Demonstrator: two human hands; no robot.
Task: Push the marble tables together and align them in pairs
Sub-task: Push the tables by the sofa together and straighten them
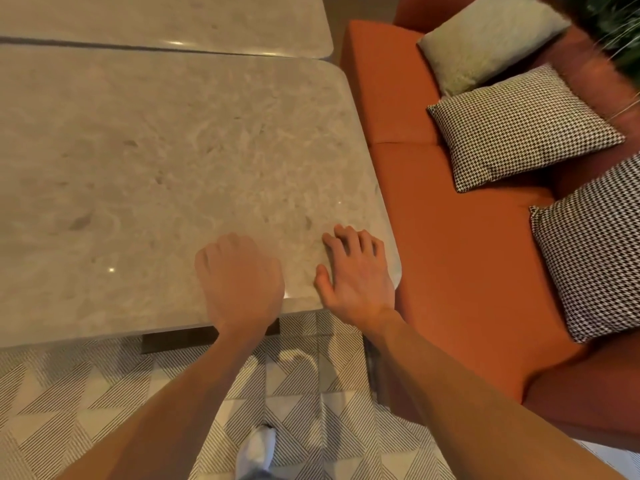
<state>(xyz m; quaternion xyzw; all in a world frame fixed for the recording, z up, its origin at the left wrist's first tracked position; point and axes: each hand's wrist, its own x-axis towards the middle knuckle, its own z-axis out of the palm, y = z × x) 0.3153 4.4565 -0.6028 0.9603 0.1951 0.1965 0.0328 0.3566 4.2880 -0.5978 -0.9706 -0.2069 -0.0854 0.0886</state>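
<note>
Nearest to me, above the striped, triangle-patterned floor tiles (86,403), both of my hands sit on the near edge of the pale beige, polished marble counter with rounded corners (166,168). My left hand (240,282) lies knuckles-up with its fingers curled under, and I cannot tell whether they hook anything; it seems only to press on the stone. My right hand (356,271) rests beside it, apart from it, fingers spread and slightly bent, flat near the counter's right corner and gripping nothing. I judge this to be the pushing step: the near slab is being driven toward the second beige marble counter (173,19) beyond it. Only a thin dark seam (138,46) separates them, narrowing to the right, where the rounded corners do not quite line up. The next move, I think, calls for a firm, even shove and a small sideways nudge; the stone looks heavy and slick. To the right runs a rust-orange upholstered bench (433,237) carrying two black-and-white houndstooth cushions (519,129) and, farthest, a fuzzy grey-green cushion (485,39).
</note>
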